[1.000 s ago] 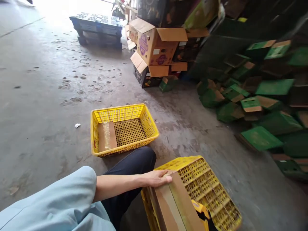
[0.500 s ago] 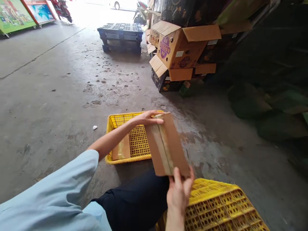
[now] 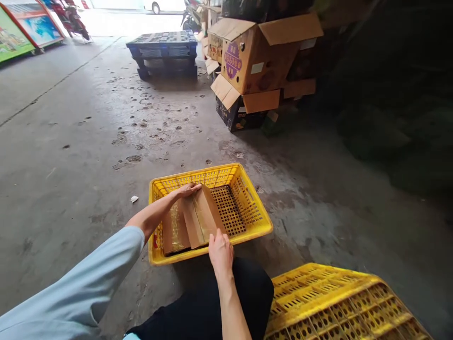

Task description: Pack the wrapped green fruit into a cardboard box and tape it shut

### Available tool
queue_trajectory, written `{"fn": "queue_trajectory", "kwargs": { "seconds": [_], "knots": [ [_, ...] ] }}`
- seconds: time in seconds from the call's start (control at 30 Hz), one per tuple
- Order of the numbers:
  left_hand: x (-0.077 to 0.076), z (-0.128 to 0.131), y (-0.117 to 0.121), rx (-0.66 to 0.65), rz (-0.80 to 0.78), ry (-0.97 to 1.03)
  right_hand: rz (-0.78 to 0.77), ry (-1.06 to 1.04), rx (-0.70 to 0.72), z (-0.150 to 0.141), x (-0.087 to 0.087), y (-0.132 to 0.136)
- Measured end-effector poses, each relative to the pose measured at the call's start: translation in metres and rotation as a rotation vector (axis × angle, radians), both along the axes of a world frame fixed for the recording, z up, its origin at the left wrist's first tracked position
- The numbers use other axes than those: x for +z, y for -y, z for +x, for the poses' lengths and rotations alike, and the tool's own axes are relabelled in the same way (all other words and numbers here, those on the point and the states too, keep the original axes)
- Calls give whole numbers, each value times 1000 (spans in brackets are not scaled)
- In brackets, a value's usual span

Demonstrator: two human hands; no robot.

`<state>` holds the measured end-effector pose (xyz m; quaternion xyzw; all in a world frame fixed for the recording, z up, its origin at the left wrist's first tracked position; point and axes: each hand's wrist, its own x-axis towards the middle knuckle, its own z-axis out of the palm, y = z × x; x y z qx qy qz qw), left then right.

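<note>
Both my hands grip a brown cardboard box (image 3: 202, 216) with clear tape along its seam. It is tilted inside the yellow plastic crate (image 3: 260, 228) on the floor. My left hand (image 3: 189, 190) is closed on the box's far end, and my right hand (image 3: 221, 250) is closed on its near end by the crate's front rim. Against the crate's left side lies another taped cardboard box (image 3: 174, 230), touching or nearly touching the held one. Perforated crate bottom shows to the right of the held box.
An upturned yellow crate (image 3: 339, 302) stands at the lower right, beside my knee. Farther off are opened cartons (image 3: 269, 61) in a stack and blue pallets (image 3: 163, 45). A white scrap (image 3: 134, 199) lies on the concrete floor left of the crate.
The held box has moved down and left, from above the crate's right part into it, beside the other box. Both hands have travelled with it, and the view has shifted slightly.
</note>
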<state>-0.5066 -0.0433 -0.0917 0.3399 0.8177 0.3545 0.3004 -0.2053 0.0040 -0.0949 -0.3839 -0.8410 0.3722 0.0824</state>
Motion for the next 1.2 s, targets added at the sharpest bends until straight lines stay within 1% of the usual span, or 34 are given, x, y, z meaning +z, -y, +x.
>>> {"fn": "queue_trajectory", "kwargs": {
  "seconds": [0.07,0.13,0.23,0.33,0.43,0.6,0.67,0.7,0.83,0.97,1.1,1.2],
  "knots": [
    [-26,1,-8,-27,-82,-7,74,77,77,-3,-2,7],
    [-46,-2,-19,-41,-147,-30,143,144,142,-8,-4,13],
    [-67,-4,-34,-37,-214,-88,221,225,239,-14,-4,19],
    [-82,7,-41,-42,-244,-173,269,268,324,-16,-1,20],
    [-92,37,-41,-91,-210,-279,304,282,350,-15,1,19],
    [-105,110,-28,-327,-109,-391,334,279,366,-12,-6,21],
    [-110,128,-23,-377,-100,-419,339,267,361,-11,-9,21],
    [-112,133,-21,-395,-99,-429,340,259,353,-11,-10,21],
    [-116,133,-21,-432,-100,-440,311,206,355,-10,-7,18],
    [-109,135,-20,-391,-111,-405,269,133,415,1,1,12],
    [-96,153,-12,-273,-143,-329,257,71,405,31,13,17],
    [-82,170,-8,-180,-169,-256,196,-34,361,63,29,27]
  ]
}}
